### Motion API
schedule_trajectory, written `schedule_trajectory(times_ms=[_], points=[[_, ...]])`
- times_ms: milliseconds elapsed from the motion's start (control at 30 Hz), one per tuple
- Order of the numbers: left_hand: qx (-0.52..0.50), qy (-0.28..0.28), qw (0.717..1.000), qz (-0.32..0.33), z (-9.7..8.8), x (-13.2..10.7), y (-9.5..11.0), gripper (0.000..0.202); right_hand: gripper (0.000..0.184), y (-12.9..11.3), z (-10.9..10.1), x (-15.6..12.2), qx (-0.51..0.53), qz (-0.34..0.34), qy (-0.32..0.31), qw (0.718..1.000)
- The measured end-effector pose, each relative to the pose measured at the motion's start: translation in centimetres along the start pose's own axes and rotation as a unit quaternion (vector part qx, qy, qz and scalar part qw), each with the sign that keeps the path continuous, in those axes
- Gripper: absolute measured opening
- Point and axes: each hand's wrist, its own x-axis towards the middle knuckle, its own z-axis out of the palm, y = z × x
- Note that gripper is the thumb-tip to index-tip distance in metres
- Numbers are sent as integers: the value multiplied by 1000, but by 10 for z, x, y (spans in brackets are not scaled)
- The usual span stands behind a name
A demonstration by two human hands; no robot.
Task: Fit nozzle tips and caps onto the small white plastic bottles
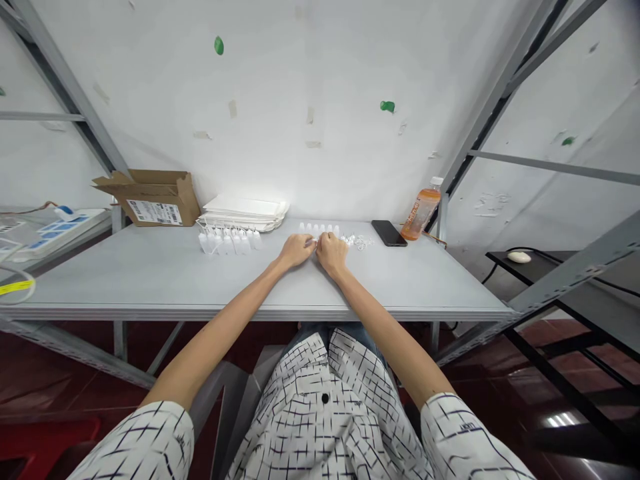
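Fingers of the left hand (297, 251) seem to pinch a small white piece (315, 243), well left of the black smartphone (389, 233); those of the right hand (332, 252) curl close beside it, tips hidden, so I cannot tell their grip. The piece should be light, smooth, perhaps slippery, best held by its sides. White cords (361, 243) lie just left of the smartphone; the table (400, 283) offers sliding room between smartphone and near edge.

both arms (249, 291) stretch forward, hands (331, 251) curled, just beside each other.
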Motion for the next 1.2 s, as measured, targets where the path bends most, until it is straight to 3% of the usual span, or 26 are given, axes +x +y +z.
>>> schedule_trajectory(times_ms=[600,800,1200], points=[[-10,12,1000,3,-5,-4,4,26,31,8,3,1,-4,5,8,1000],[-38,31,999,-10,-5,-3,-2,31,37,11,4,1,44,-5,22,999],[-150,62,986,-33,0,2,-10,28,28,11,3,0,165,42,103,980]])
